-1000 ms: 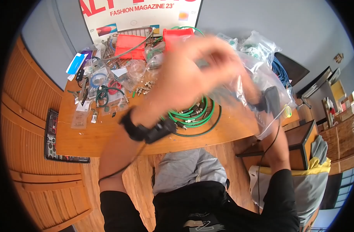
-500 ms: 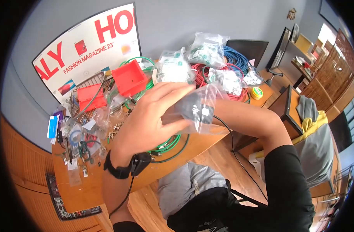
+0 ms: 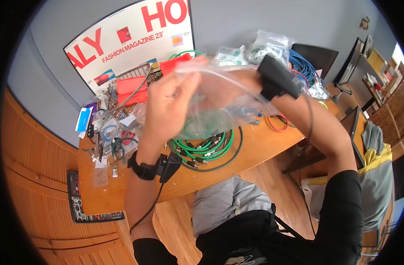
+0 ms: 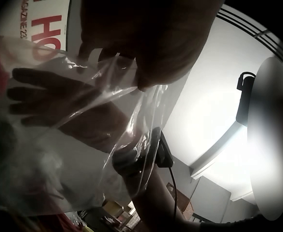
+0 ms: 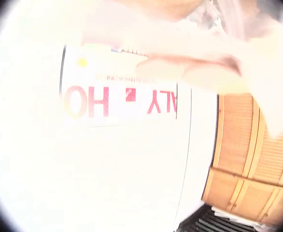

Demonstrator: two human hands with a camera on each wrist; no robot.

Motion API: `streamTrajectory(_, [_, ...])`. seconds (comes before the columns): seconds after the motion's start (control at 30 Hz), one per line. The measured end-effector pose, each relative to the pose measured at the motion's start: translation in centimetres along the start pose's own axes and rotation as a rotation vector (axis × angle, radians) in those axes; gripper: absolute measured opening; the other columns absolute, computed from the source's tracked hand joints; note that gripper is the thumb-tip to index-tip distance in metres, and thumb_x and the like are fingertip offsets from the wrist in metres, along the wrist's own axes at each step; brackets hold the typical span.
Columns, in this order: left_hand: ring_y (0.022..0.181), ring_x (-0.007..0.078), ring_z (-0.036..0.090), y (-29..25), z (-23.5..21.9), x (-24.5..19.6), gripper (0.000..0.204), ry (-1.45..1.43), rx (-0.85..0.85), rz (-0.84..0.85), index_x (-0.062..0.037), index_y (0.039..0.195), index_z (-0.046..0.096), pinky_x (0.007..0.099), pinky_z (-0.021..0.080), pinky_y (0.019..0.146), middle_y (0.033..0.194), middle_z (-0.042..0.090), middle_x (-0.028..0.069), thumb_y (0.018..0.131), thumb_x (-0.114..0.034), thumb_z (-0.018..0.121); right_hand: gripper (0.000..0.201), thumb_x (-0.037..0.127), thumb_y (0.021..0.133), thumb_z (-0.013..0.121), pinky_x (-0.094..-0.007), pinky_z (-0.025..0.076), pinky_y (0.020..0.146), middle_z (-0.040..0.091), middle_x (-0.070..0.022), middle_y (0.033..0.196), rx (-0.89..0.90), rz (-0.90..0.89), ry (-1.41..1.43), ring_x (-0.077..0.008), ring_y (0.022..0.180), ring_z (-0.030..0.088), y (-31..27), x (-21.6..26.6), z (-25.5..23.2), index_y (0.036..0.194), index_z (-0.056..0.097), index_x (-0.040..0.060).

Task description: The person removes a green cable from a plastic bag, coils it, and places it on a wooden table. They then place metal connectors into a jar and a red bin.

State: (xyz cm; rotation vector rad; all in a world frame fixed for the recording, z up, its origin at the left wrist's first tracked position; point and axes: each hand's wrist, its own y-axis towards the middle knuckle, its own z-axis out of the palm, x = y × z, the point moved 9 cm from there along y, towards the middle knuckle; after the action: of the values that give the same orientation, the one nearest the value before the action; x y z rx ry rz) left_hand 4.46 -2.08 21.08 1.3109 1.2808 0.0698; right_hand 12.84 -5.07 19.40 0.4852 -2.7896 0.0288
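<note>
A clear zip-lock plastic bag hangs over the front of the desk. My left hand pinches its top edge between thumb and fingers. In the left wrist view the same left hand grips the plastic from above. My right hand appears through the film; the left wrist view shows this right hand with fingers stretched straight. I cannot tell whether it is inside the bag or behind it. Beneath the bag, coiled green cables with metal connectors lie on the desk.
Red plastic boxes, small loose parts and bagged items crowd the left of the wooden desk. At the back right are filled plastic bags and a blue cable coil. A poster leans against the wall.
The bag has moved left and spread wider between my hands. My right forearm has lifted, and the head view has turned back left since half a second ago.
</note>
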Motion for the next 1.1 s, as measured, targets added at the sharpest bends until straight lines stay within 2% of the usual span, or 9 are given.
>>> streamTrajectory(0.07, [0.099, 0.0125, 0.066, -0.5, -1.9, 2.4, 0.03, -0.149, -0.092, -0.242, 0.0042, 0.118, 0.07, 0.0288, 0.052, 0.084, 0.114, 0.072, 0.0084, 0.105, -0.019, 0.057, 0.04, 0.031, 0.097, 0.055, -0.0445, 0.052, 0.08, 0.069, -0.0231, 0.098, 0.167, -0.094, 0.079, -0.0333, 0.089, 0.065, 0.2, -0.9, -0.1, 0.109, 0.067, -0.0048])
streamTrajectory(0.1, [0.097, 0.0111, 0.065, -0.5, -2.5, 2.8, 0.031, -0.165, -0.119, -0.259, 0.0042, 0.12, 0.07, 0.028, 0.051, 0.083, 0.113, 0.072, 0.0068, 0.105, -0.02, 0.056, 0.042, 0.029, 0.099, 0.059, -0.0359, 0.053, 0.09, 0.072, -0.0152, 0.11, 0.314, -0.312, 0.154, -0.0232, 0.098, 0.067, 0.2, -2.2, 0.0, 0.122, 0.064, -0.0049])
streamTrajectory(0.27, [0.095, 0.0111, 0.066, 0.2, -4.9, 5.4, 0.031, -0.468, -0.274, -0.295, 0.0035, 0.121, 0.067, 0.0259, 0.052, 0.081, 0.111, 0.072, 0.0059, 0.106, -0.02, 0.055, 0.037, 0.028, 0.1, 0.064, -0.0318, 0.055, 0.075, 0.072, -0.0119, 0.091, -0.037, 0.285, 0.737, -0.0177, 0.08, 0.068, -3.8, -1.0, -6.7, 0.104, 0.068, -0.0084])
streamTrajectory(0.37, [0.096, 0.0148, 0.07, 0.3, -6.0, 5.8, 0.028, -0.57, -0.381, -0.339, 0.0025, 0.113, 0.067, 0.0255, 0.054, 0.082, 0.107, 0.073, 0.0106, 0.106, -0.021, 0.055, 0.034, 0.03, 0.093, 0.073, -0.0303, 0.053, 0.071, 0.074, -0.0104, 0.086, -0.295, 0.079, 0.44, -0.0155, 0.075, 0.068, -5.7, -1.8, -9.4, 0.098, 0.074, -0.0027])
streamTrajectory(0.5, [0.096, 0.019, 0.072, 1.3, -5.9, 4.5, 0.028, -0.383, -0.227, -0.294, 0.0048, 0.11, 0.066, 0.0285, 0.056, 0.084, 0.102, 0.074, 0.0157, 0.105, -0.021, 0.055, 0.021, 0.015, 0.084, 0.082, -0.0269, 0.05, 0.064, 0.069, -0.0015, 0.072, -0.563, 0.167, 0.071, -0.0095, 0.067, 0.061, -8.0, -3.2, -10.8, 0.083, 0.072, -0.0026])
streamTrajectory(0.63, [0.093, 0.0195, 0.072, 2.2, -7.1, 4.0, 0.029, -0.251, -0.22, -0.268, 0.0057, 0.111, 0.066, 0.0329, 0.057, 0.084, 0.101, 0.073, 0.0158, 0.105, -0.02, 0.056, 0.024, 0.019, 0.081, 0.085, -0.0262, 0.049, 0.064, 0.068, -0.0008, 0.073, -0.839, 0.053, 0.146, -0.0082, 0.068, 0.06, -9.3, -4.0, -12.5, 0.077, 0.07, 0.0006])
streamTrajectory(0.73, [0.09, 0.02, 0.072, 2.1, -7.5, 4.9, 0.026, -0.332, -0.257, -0.261, 0.0053, 0.109, 0.066, 0.0332, 0.059, 0.081, 0.1, 0.073, 0.0152, 0.104, -0.019, 0.059, 0.02, 0.017, 0.085, 0.082, -0.0278, 0.051, 0.081, 0.073, -0.0023, 0.091, -0.956, -0.03, -0.185, -0.0101, 0.084, 0.064, -9.9, -3.5, -12.5, 0.083, 0.069, 0.0022])
streamTrajectory(0.9, [0.087, 0.0197, 0.071, 1.0, -8.5, 7.5, 0.023, -0.427, -0.293, -0.331, 0.0045, 0.107, 0.068, 0.0327, 0.06, 0.076, 0.096, 0.072, 0.0125, 0.101, -0.018, 0.064, 0.026, 0.028, 0.088, 0.081, -0.0254, 0.048, 0.078, 0.072, -0.0011, 0.084, -0.587, 0.184, 0.416, -0.008, 0.082, 0.065, -9.3, -9.2, -8.1, 0.084, 0.07, 0.0048])
streamTrajectory(1.1, [0.077, 0.0201, 0.072, 2.5, -10.3, 3.6, 0.023, -0.178, -0.337, -0.147, 0.0042, 0.106, 0.069, 0.0292, 0.06, 0.065, 0.091, 0.071, 0.0113, 0.098, -0.017, 0.067, 0.022, 0.021, 0.094, 0.074, -0.0245, 0.048, 0.078, 0.071, -0.001, 0.08, -0.633, 0.072, 0.456, -0.0074, 0.079, 0.064, -10.3, -8.6, -11.2, 0.081, 0.069, 0.0043])
